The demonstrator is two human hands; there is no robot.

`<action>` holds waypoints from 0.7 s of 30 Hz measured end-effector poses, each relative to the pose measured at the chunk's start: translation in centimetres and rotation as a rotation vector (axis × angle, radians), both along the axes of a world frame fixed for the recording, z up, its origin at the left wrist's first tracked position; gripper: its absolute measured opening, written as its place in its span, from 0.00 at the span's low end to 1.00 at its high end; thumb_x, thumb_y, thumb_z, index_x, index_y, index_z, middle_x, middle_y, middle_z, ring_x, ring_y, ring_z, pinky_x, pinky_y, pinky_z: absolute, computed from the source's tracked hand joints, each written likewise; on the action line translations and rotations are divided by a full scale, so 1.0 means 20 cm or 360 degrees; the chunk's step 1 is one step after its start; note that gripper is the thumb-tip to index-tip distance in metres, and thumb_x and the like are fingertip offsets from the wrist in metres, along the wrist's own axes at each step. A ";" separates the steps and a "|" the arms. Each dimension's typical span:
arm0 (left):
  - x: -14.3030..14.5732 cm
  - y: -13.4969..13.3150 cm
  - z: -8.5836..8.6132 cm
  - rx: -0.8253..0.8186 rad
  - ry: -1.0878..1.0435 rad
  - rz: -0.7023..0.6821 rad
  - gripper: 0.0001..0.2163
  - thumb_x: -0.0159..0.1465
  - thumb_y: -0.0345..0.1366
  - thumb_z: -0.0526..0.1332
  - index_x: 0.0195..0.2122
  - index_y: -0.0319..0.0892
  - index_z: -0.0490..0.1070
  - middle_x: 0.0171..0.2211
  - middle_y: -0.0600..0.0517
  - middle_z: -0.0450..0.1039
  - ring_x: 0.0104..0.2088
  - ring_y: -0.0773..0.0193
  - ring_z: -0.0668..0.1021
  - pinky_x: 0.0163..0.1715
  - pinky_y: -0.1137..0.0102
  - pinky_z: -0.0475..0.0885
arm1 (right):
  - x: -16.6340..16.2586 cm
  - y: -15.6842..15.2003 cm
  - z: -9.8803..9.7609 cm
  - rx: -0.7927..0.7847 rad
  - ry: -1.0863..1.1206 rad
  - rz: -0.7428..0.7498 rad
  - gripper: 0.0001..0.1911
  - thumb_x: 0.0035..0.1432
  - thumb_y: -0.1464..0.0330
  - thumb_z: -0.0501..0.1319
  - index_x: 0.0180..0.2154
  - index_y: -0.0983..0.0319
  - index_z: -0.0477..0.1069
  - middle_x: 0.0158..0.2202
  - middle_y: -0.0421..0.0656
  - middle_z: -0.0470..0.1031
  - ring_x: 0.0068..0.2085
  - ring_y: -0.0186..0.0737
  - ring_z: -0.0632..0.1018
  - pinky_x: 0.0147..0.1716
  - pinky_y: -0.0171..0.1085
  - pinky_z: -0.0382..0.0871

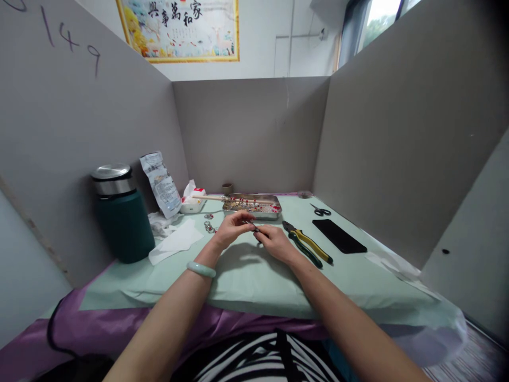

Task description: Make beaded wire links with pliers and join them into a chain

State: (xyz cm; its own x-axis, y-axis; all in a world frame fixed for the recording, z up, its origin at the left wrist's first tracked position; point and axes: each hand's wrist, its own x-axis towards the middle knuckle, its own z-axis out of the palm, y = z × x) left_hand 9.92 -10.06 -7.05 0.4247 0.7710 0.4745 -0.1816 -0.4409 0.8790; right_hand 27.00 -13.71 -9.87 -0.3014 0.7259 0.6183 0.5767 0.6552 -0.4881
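Green-covered table (pixel 377 281), pliers (pixel 312 244) beside right hand (pixel 276 242), tray (pixel 266 216) beyond

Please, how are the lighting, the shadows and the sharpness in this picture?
In the head view, the dark-framed glass window is partly overexposed; a soft shadow lies on the pale green tablecloth below the left hand and right hand; the small dark item between them is too unclear to identify; the upper right corner goes dark.
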 end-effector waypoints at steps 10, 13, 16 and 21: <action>0.00 0.00 -0.01 0.0030 -0.0014 0.0037 0.14 0.47 0.35 0.71 0.35 0.38 0.75 0.33 0.51 0.73 0.33 0.66 0.73 0.36 0.69 0.69 | -0.02 0.01 -0.03 0.0039 -0.0109 -0.0184 0.10 0.62 0.70 0.53 0.36 0.61 0.73 0.32 0.43 0.74 0.33 0.38 0.72 0.34 0.34 0.61; 0.00 0.01 -0.01 0.0000 -0.0028 0.0042 0.14 0.47 0.35 0.71 0.34 0.37 0.75 0.31 0.51 0.73 0.32 0.67 0.73 0.35 0.70 0.69 | -0.02 0.00 -0.03 0.0063 -0.0133 -0.0246 0.09 0.61 0.70 0.53 0.35 0.61 0.72 0.32 0.43 0.74 0.33 0.38 0.72 0.34 0.34 0.60; 0.00 0.01 -0.01 -0.0069 -0.0051 0.0031 0.13 0.49 0.37 0.70 0.34 0.37 0.75 0.29 0.52 0.73 0.31 0.67 0.74 0.35 0.69 0.69 | -0.03 0.00 -0.02 0.0048 -0.0094 -0.0179 0.11 0.62 0.69 0.52 0.31 0.61 0.71 0.30 0.42 0.74 0.30 0.37 0.71 0.32 0.33 0.60; 0.01 -0.01 -0.01 -0.0095 -0.0061 0.0013 0.13 0.48 0.35 0.71 0.34 0.38 0.74 0.28 0.53 0.73 0.31 0.67 0.74 0.35 0.69 0.70 | -0.04 -0.02 0.00 0.0074 -0.0176 -0.0269 0.08 0.61 0.65 0.56 0.33 0.61 0.71 0.30 0.41 0.75 0.30 0.36 0.72 0.31 0.33 0.58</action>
State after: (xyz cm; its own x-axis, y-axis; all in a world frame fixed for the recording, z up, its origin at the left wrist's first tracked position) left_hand 10.09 -10.18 -7.18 0.4004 0.8018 0.4435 -0.2124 -0.3896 0.8962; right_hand 26.25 -14.06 -9.96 -0.2459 0.7431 0.6224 0.7287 0.5651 -0.3869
